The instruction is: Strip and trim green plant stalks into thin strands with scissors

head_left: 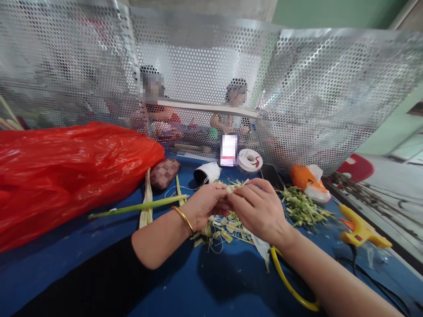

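Observation:
My left hand [206, 203] and my right hand [261, 209] meet above a blue table [185, 281], fingers pinched together on a pale leaf strip [236, 187]. A gold bangle [183, 219] circles my left wrist. Under the hands lies a heap of cut leaf scraps [220, 229]. A long green leaf stalk [139, 207] lies to the left of my left hand. Yellow-handled scissors [291, 286] lie beneath my right forearm.
A big red plastic bag [66, 171] fills the left side. At the back are a checkered pouch [165, 172], white thread spool [207, 172], phone [228, 150] and tape roll [250, 160]. A yellow glue gun [360, 229], an orange fox toy [309, 181] and more scraps [302, 207] lie right. Two people sit behind a perforated screen [330, 97].

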### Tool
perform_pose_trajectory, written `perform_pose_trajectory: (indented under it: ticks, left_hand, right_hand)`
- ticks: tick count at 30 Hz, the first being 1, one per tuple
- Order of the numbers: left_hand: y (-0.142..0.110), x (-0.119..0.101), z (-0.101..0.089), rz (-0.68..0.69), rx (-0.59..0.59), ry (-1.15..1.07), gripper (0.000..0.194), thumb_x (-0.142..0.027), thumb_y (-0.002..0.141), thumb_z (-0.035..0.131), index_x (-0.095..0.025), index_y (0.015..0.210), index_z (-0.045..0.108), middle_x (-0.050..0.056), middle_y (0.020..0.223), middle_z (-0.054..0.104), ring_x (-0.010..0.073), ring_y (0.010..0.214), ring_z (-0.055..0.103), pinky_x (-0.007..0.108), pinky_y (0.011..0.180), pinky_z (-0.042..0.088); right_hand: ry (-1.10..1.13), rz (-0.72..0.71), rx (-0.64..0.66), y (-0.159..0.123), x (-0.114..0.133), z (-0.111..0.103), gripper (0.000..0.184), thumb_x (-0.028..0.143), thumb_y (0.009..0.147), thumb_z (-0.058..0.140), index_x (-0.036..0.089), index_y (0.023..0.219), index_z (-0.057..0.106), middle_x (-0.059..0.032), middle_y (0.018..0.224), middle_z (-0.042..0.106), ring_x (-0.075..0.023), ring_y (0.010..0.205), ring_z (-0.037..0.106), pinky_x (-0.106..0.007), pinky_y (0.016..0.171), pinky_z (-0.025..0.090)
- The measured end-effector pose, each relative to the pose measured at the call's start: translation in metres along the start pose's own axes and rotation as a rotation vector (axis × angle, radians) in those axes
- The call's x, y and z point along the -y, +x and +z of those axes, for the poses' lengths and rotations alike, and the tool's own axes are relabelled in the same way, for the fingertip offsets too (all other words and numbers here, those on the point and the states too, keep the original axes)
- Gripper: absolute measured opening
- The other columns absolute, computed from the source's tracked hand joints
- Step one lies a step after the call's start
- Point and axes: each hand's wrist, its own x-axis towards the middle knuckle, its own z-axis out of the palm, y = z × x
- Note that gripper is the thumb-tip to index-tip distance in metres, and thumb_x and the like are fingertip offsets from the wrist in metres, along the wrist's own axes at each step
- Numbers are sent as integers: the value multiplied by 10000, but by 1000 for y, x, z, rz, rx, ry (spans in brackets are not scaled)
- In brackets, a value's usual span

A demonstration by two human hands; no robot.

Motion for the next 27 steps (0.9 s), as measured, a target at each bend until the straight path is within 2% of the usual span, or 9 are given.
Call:
perform_pose_trajectory:
  ticks: [4,12,18,22,27]
  left_hand:
    - [0,0,1,50,26,-49,109,-207,734,642,-130,802,680,52,728,660,98,582,589,229,603,467]
    - [-4,-6,6,117,11,-127,108,-181,746,608,-116,748,694,70,690,679,131,617,625,273,663,498]
    - [-4,-7,6,121,-15,-187,157,-200,749,590,-107,767,716,73,713,688,124,622,617,269,691,495]
    - [-6,-6,8,150,-22,-145,131,-207,726,668,-105,787,722,87,746,693,135,659,626,268,702,488]
    - [-7,-4,11,171,-109,-149,125,-167,745,641,-121,815,733,79,734,690,119,626,611,255,676,481]
  right_hand:
    - [-100,-38,-96,-6,2,3,222,65,847,510,207,960,637,-28,876,719,-170,809,614,-377,902,375]
    - [-74,121,-201,-4,4,-1,210,86,811,595,204,975,655,-26,849,727,-183,772,642,-396,837,419]
    - [-136,85,-183,-9,4,5,285,91,826,592,212,1081,629,-38,962,728,-200,890,635,-417,913,384]
    - [-166,37,-157,-11,4,8,271,103,846,561,237,1071,631,-34,980,724,-200,935,626,-421,950,358]
    - [-204,-10,-166,-11,5,8,230,123,849,564,239,1033,642,-35,988,724,-199,959,623,-410,947,361]
